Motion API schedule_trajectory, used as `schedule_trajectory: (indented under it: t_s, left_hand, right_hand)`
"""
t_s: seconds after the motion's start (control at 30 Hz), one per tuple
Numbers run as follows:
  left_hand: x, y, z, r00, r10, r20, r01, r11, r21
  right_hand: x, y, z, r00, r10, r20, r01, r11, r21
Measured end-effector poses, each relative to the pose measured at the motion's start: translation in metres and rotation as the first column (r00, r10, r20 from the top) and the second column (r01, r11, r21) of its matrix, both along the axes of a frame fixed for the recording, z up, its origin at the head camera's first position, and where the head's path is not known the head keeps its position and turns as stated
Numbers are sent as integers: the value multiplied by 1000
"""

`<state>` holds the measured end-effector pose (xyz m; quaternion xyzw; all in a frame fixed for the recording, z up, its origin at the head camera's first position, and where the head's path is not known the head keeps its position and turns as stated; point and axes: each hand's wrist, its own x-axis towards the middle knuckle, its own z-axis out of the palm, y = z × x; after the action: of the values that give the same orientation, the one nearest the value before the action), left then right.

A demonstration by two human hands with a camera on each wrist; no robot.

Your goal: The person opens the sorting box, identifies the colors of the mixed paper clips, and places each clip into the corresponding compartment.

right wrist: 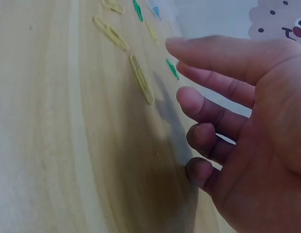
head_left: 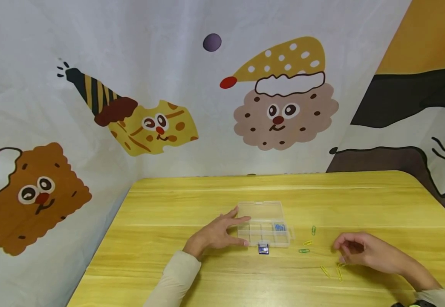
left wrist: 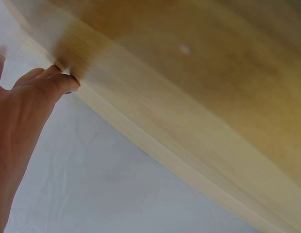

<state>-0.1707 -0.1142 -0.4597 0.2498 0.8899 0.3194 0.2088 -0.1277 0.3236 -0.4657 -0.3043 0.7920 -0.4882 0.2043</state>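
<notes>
A clear plastic compartment box (head_left: pixel 262 238) lies on the table with its lid (head_left: pixel 260 211) folded back. Blue paper clips (head_left: pixel 279 227) fill one of its right compartments. At the box's left side my left hand (head_left: pixel 219 231) spreads its fingers and thumb, touching the box; the left wrist view shows this hand without the box. Over the table on the right, my right hand (head_left: pixel 372 251) hovers with loosely bent fingers, holding nothing in the right wrist view. Near it lie yellow paper clips (right wrist: pixel 142 79). Green paper clips (head_left: pixel 304 251) and another yellow clip (head_left: pixel 308 243) lie nearer the box.
A small dark blue piece (head_left: pixel 263 248) sits against the front of the box. The wooden table (head_left: pixel 161 264) meets a cartoon-printed cloth (head_left: pixel 207 140) behind and at the left.
</notes>
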Motion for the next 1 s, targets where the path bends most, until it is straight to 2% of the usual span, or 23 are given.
schedule_trajectory:
  t_s: [0.1, 0.23, 0.47, 1.0]
  left_hand:
    - [0, 0, -1, 1000, 0, 0, 0, 1000, -1]
    - [0, 0, -1, 1000, 3, 0, -3, 1000, -5]
    - [0, 0, 1, 1000, 17, 16, -17, 1000, -9]
    - [-1, 0, 3, 1000, -1, 6, 1, 1000, 5]
  right_hand:
    - [-1, 4, -3, 995, 33, 96, -31, 999, -18]
    - [-2, 8, -6, 988, 48, 147, -46, 999, -13]
    - [-2, 11, -11, 991, 27, 128, -30, 999, 22]
    - [0, 9, -13, 994, 10, 109, -7, 1000, -23]
